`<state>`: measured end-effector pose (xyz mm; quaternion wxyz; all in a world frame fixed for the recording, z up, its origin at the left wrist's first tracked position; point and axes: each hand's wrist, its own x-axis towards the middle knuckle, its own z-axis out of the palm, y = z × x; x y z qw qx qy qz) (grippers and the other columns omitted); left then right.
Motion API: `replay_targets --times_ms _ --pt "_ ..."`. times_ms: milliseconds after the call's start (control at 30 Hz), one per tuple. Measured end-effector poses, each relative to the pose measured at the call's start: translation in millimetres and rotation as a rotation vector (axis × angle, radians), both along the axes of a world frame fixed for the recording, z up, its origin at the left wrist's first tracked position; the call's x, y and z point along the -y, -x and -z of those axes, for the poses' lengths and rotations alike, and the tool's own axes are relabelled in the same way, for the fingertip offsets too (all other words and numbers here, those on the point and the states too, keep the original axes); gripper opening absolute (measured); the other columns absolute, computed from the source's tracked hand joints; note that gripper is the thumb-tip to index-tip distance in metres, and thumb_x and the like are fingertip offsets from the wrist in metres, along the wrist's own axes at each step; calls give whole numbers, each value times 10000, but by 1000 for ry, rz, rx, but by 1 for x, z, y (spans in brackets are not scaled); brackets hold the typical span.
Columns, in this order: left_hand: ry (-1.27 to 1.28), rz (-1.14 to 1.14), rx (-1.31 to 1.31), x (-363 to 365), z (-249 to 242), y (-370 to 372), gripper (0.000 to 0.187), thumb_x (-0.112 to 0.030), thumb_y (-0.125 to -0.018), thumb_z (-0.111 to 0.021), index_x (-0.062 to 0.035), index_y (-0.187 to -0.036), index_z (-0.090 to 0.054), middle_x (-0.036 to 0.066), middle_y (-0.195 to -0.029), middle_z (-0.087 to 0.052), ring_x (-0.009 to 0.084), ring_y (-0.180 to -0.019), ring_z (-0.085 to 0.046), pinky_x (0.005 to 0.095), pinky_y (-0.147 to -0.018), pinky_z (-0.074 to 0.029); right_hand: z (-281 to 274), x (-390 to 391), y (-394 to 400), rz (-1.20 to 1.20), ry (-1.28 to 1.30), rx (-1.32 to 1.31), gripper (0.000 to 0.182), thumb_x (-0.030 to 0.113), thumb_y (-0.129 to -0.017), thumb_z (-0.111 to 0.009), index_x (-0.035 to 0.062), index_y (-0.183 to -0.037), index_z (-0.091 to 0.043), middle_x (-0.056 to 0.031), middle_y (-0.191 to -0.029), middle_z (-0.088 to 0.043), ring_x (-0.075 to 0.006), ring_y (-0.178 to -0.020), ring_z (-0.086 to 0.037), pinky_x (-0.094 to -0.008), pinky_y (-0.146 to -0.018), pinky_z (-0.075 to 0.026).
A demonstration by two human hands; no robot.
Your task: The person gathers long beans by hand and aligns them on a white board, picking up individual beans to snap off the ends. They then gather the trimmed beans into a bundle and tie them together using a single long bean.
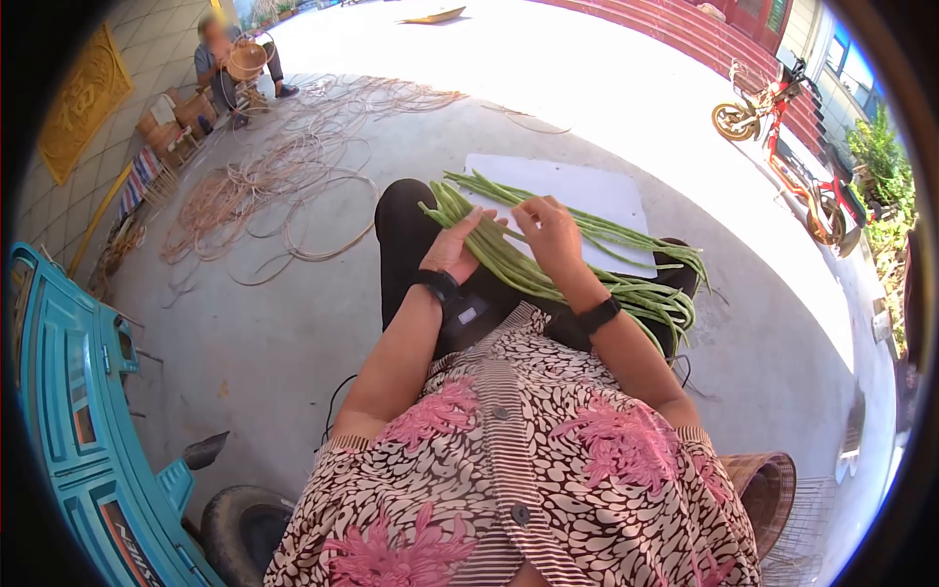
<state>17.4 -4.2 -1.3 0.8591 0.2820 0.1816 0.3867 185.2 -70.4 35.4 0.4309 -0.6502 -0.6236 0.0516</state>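
Long green beans [518,269] lie in a bundle across my lap. My left hand [456,245] is wrapped round the bundle near its left end, with the thumb on top. Just to the right, above the bundle, my right hand [551,233] has its fingers bent and pressed together; whatever they hold, if anything, is too small to make out. A second, thinner row of beans [606,230] rests on a white board [548,176] beyond my hands. Both wrists wear black bands.
Coils of thin cane strips [245,196] spread over the floor at left. A seated person [217,64] holds a basket [246,62] at the back left. A blue vehicle [83,421] stands at left, a red motorbike [782,147] at right, a wicker basket [773,489] behind my right side.
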Motion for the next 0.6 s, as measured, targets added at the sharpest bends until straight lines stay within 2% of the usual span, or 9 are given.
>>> replay_targets --times_ms 33,133,167,267,367,467,600 --pt "40 -2 -5 2 0 1 282 -198 -930 -632 -39 -1148 -550 80 -1120 -585 248 -1106 -564 433 -989 -454 5 -1 -7 64 -5 23 204 247 -845 -623 83 -962 -657 -103 -977 -635 -279 -976 -589 -411 -801 -467" --pt "57 -84 -6 1 4 -1 259 -179 -914 -655 -49 -1118 -563 84 -1087 -587 272 -1067 -575 444 -953 -482 20 -3 -27 269 -61 300 214 239 -827 -633 115 -1000 -652 -86 -1021 -616 -281 -1019 -551 -409 -862 -429" --pt "53 -94 1 1 5 -1 254 -175 -914 -654 -41 -1112 -565 85 -1065 -596 266 -1048 -582 433 -942 -487 26 -6 -29 292 -6 313 264 239 -793 -661 126 -1031 -643 -83 -1051 -601 -276 -1048 -529 -411 -906 -390" --pt "47 -106 18 1 4 -2 239 -162 -913 -654 -35 -1096 -571 84 -1034 -609 257 -1018 -593 419 -923 -497 26 -2 -29 261 142 440 354 267 -801 -680 136 -1124 -616 -85 -1074 -584 -276 -1053 -527 -425 -903 -395" --pt "58 -91 22 0 7 0 221 -154 -911 -656 -55 -1090 -574 79 -1058 -601 261 -1034 -586 428 -931 -494 21 -4 -27 191 185 405 365 265 -766 -714 106 -1081 -622 -88 -1063 -581 -272 -1062 -520 -416 -902 -390" --pt "67 -84 22 0 6 -1 213 -156 -917 -648 -56 -1090 -575 76 -1055 -610 256 -1030 -589 427 -933 -491 32 -10 -26 274 -53 379 348 248 -766 -716 110 -1073 -628 -88 -1052 -582 -272 -1042 -523 -418 -891 -386" --pt "46 -57 9 -2 9 0 232 -175 -927 -634 -46 -1109 -569 84 -1089 -612 264 -1066 -580 435 -952 -480 36 -17 -31 291 45 402 305 207 -769 -701 122 -1053 -627 -83 -998 -594 -272 -1021 -530 -410 -883 -382"
